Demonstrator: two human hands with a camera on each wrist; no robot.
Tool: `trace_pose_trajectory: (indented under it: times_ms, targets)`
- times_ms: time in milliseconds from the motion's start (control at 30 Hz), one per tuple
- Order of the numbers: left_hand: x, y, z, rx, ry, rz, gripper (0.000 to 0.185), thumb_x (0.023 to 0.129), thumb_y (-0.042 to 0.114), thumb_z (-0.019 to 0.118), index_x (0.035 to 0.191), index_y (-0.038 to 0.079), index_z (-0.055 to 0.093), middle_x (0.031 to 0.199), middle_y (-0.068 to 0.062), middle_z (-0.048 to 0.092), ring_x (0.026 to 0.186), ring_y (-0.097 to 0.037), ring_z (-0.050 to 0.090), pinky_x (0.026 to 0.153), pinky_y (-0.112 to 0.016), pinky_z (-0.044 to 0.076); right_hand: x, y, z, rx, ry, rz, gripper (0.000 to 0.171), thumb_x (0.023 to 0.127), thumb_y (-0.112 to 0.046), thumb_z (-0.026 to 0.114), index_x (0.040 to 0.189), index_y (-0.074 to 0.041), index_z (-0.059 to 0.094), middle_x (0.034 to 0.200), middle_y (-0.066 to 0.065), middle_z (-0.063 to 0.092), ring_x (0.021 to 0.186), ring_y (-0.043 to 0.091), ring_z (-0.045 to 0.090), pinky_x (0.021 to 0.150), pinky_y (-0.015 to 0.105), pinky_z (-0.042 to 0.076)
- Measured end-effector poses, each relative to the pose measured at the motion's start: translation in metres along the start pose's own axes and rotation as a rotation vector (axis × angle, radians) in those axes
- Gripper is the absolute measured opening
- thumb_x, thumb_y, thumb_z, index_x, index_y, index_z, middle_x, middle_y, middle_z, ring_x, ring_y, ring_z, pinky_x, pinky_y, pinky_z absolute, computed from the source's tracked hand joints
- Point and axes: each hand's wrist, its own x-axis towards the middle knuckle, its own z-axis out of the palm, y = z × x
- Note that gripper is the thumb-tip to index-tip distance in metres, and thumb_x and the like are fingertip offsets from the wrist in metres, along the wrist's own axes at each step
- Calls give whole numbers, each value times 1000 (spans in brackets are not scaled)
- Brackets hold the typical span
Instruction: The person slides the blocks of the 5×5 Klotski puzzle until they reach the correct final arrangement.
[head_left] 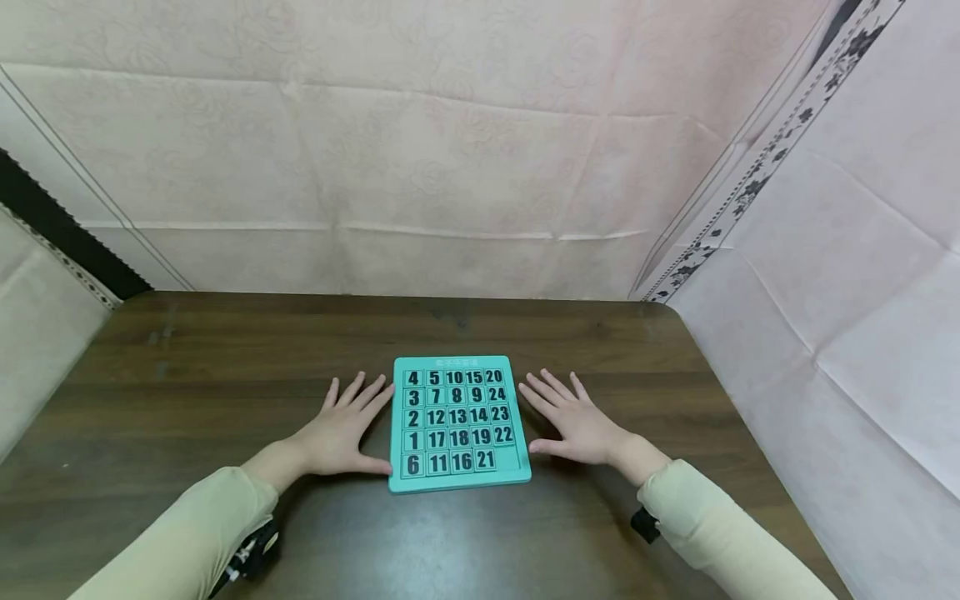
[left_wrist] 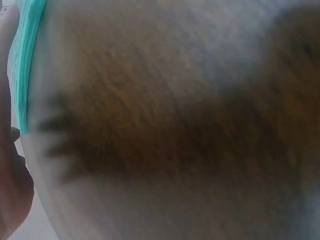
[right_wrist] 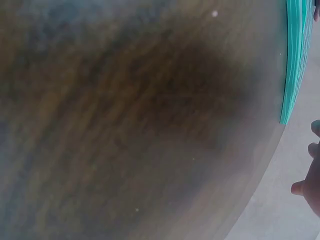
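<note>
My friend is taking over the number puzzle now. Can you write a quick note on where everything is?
Left hand: flat on the table, fingers straight, thumb at the left edge of the puzzle.
Right hand: flat on the table, just right of the puzzle.
Puzzle: in the middle of the table, gap at the bottom right corner.
Done: no tiles in order.
Left: sorting all the numbers.

A number puzzle board (head_left: pixel 459 423) is laid flat on the desk (head_left: pixel 187 375), near its middle and toward the near edge. The left hand (head_left: pixel 341 429) is placed flat on the desk at the board's 9 o'clock, its thumb at the board's near left corner. The right hand (head_left: pixel 573 421) is placed flat on the desk at 3 o'clock, just beside the board. A draped sheet (head_left: pixel 450 150) is hung behind the desk at 12 o'clock, and another (head_left: pixel 862 333) at 3 o'clock.
</note>
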Motion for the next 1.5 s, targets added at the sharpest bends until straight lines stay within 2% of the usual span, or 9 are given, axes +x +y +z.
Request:
trace_pose_trajectory:
  times_ms: [200,567,933,1333,1500]
  targets:
    - [2,0,1,16,-10,5,112,66,77,59,148,9,26,154,-15,24,142,-45,11,106,-70,1,-3,-4,2,-4,-28,-47,84,85,-57,55,150,-15,22,156,9,21,145,32,13,111,63,7]
    - [4,3,5,11,-51,17,108,68,76,59,148,11,27,156,-13,21,143,-41,10,107,-69,-1,-14,-10,14,-7,-88,-199,83,85,-59,54,150,-18,24,156,4,22,145,32,16,111,62,9]
    - [5,1,8,39,-43,26,110,68,78,56,148,10,27,156,-12,20,144,-37,12,106,-70,-1,-14,-12,18,-26,-157,-186,82,85,-66,47,150,-24,21,158,-3,18,146,26,12,113,58,7]
    - [7,0,8,55,-47,32,111,68,79,55,149,9,26,156,-12,19,145,-35,12,108,-68,-2,-13,-12,18,-31,-156,-195,83,85,-66,47,151,-24,20,158,-3,17,146,26,12,114,57,7]
    - [8,1,7,54,-49,33,111,68,78,57,149,9,25,156,-12,19,145,-34,12,108,-67,-3,-14,-10,19,-33,-125,-214,83,85,-65,49,150,-22,22,157,-1,21,145,28,15,113,59,10]
